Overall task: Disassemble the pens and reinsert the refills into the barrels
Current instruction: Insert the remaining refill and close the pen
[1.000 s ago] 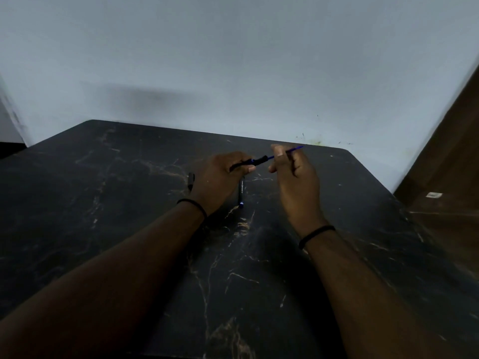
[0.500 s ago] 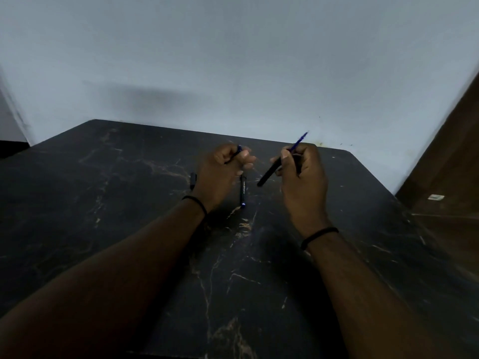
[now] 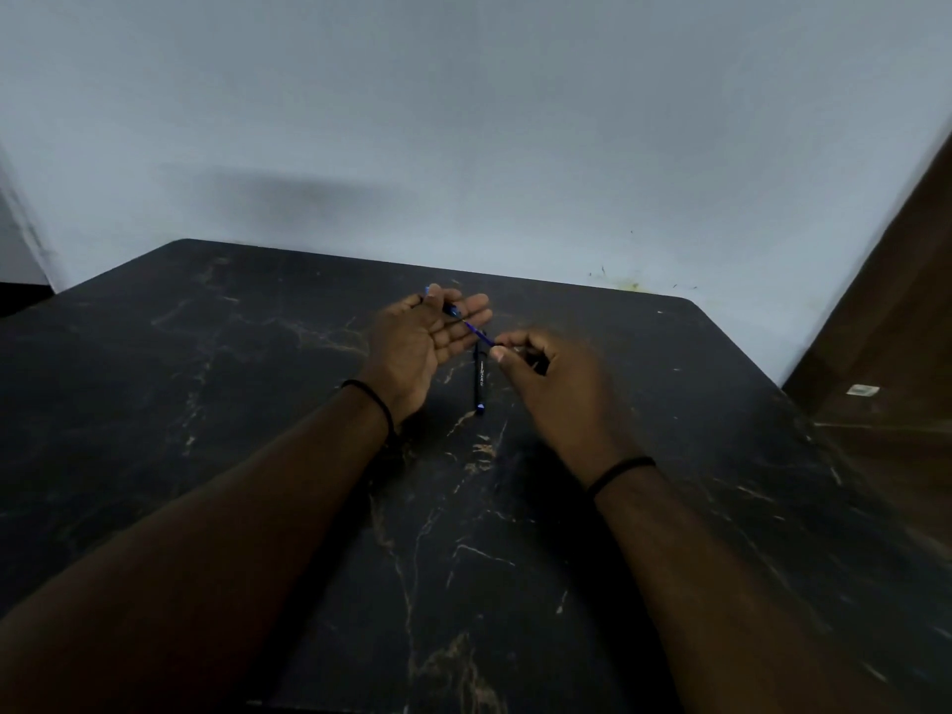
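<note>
A thin blue refill (image 3: 471, 326) runs slantwise across the fingers of my left hand (image 3: 420, 342), which is turned palm up with the fingers stretched out. The thumb rests on the refill's far end. My right hand (image 3: 548, 376) pinches the refill's near end between thumb and forefinger. Something dark sits inside its curled fingers, and I cannot tell what it is. A black pen (image 3: 480, 379) with a blue end lies on the table between the two hands, pointing toward me.
The black marble-patterned table (image 3: 257, 404) stands against a pale wall (image 3: 463, 121). Its far edge is just beyond my hands. A brown wooden surface (image 3: 886, 353) stands off the table's right side.
My left hand has opened from a fist to palm up. My right hand came down and left, bringing the refill from pointing upward to lying across the left fingers.
</note>
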A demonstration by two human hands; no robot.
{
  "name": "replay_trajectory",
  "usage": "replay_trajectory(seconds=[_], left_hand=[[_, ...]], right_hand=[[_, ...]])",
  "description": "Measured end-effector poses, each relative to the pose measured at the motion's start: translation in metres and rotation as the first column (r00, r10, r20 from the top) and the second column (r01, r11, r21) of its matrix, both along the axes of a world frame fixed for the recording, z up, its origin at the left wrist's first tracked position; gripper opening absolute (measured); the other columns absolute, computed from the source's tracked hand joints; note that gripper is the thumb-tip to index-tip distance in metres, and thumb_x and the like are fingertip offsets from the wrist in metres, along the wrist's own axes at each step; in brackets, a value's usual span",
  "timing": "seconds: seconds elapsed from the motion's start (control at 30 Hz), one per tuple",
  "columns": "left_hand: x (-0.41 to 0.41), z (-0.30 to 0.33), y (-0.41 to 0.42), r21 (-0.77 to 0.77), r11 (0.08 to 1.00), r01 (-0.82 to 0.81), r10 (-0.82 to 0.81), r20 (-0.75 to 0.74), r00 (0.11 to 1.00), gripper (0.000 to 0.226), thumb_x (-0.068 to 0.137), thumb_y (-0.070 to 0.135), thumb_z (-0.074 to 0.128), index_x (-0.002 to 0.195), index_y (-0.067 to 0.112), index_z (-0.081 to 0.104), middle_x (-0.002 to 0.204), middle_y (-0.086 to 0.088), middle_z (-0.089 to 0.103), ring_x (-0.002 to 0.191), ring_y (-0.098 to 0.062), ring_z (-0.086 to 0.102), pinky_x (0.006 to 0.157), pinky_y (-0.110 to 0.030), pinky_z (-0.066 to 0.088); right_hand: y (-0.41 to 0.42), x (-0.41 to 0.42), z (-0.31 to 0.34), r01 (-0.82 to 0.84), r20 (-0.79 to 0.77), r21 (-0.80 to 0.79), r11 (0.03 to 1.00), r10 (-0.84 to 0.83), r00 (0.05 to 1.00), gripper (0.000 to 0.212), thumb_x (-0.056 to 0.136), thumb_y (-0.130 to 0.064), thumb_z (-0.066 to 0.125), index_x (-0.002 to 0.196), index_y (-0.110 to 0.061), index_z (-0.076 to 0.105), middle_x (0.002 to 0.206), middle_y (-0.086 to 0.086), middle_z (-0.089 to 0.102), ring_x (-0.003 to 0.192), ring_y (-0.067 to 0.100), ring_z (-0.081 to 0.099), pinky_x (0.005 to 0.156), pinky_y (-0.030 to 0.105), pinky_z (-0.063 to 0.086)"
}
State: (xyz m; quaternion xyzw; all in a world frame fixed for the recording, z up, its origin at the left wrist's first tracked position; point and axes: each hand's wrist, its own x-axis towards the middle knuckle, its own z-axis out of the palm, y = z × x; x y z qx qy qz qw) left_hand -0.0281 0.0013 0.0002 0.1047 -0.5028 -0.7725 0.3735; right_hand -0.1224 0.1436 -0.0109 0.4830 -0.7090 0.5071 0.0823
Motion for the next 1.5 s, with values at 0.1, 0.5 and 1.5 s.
replay_trajectory(seconds=[0.1,0.5,1.5], left_hand=[[0.001,0.000,0.002,-0.027,0.999,0.025,-0.025,0.010,1.000,0.029,0.105,0.027,0.039,0.104,0.003,0.056,0.111,-0.017,0.073,0.106,-0.031,0.070,0.088,-0.040,0.058],[-0.004,-0.002,0.009,-0.133,0.991,0.025,-0.016,0.071,0.997,0.024,0.102,0.026,0.050,0.101,0.004,0.060,0.105,-0.016,0.075,0.099,-0.030,0.073,0.075,-0.033,0.059],[0.002,0.003,0.017,-0.263,0.965,0.002,0.051,0.195,0.980,0.020,0.094,0.021,0.063,0.083,0.005,0.068,0.071,-0.007,0.068,0.057,-0.013,0.056,0.054,-0.021,0.046]], right_hand=[[0.001,0.001,0.001,0.012,-0.012,0.014,1.000,-0.012,1.000,0.012,0.091,-0.038,0.065,0.099,-0.033,0.073,0.073,-0.025,0.063,0.072,-0.005,0.061,0.065,0.018,0.044],[0.007,0.010,0.010,0.071,0.016,0.028,0.997,-0.072,0.997,0.015,0.090,-0.032,0.071,0.102,-0.023,0.070,0.083,-0.013,0.066,0.074,0.001,0.059,0.067,0.017,0.046],[0.009,0.011,0.010,0.108,0.011,0.000,0.994,-0.108,0.994,0.023,0.086,-0.031,0.074,0.073,-0.041,0.058,0.073,-0.019,0.063,0.072,-0.002,0.060,0.062,0.021,0.048]])
